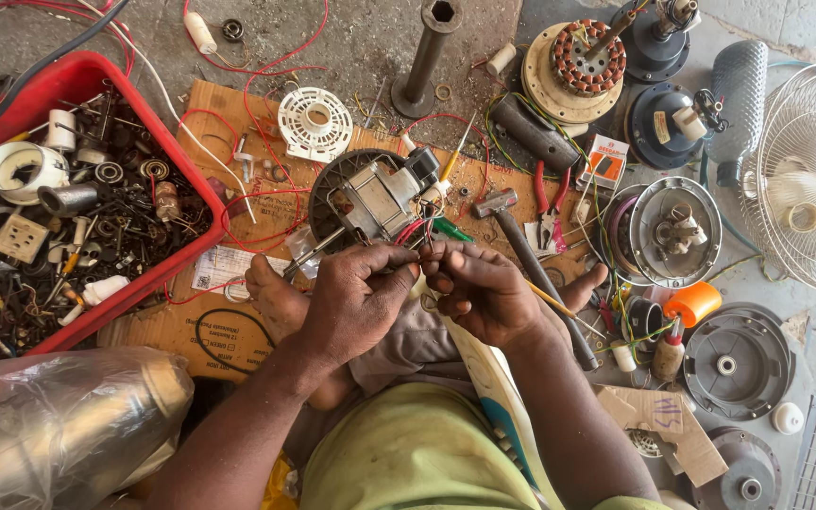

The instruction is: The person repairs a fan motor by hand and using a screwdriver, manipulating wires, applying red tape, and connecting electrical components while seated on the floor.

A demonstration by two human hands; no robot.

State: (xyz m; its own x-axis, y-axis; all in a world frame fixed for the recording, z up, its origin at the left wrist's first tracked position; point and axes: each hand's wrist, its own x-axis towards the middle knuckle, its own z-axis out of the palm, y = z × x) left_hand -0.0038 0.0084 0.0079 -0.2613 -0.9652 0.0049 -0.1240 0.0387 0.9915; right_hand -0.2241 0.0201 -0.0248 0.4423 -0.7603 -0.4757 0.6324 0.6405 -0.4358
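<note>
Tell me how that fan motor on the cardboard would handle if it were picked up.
The fan motor looks like solid metal, so probably heavy for its size and stiff. Its red wires, pinched by the left hand and right hand, look thin and floppy; they would likely trail and might snag.

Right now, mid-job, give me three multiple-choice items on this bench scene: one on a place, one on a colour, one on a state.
1. Where is the red plastic bin of small parts?
A. The person's left
B. The person's right
C. Behind the wire fan guard

2. What colour are the grips of the pliers?
A. Blue
B. Red
C. Yellow

3. What are both hands doing?
A. Resting flat
B. Gripping the hammer
C. Pinching thin wires

Answers: 1 A, it fills the left side. 2 B, red grips beside the steel hammer. 3 C, the left hand and right hand meet on wires from the grey fan motor.
</note>
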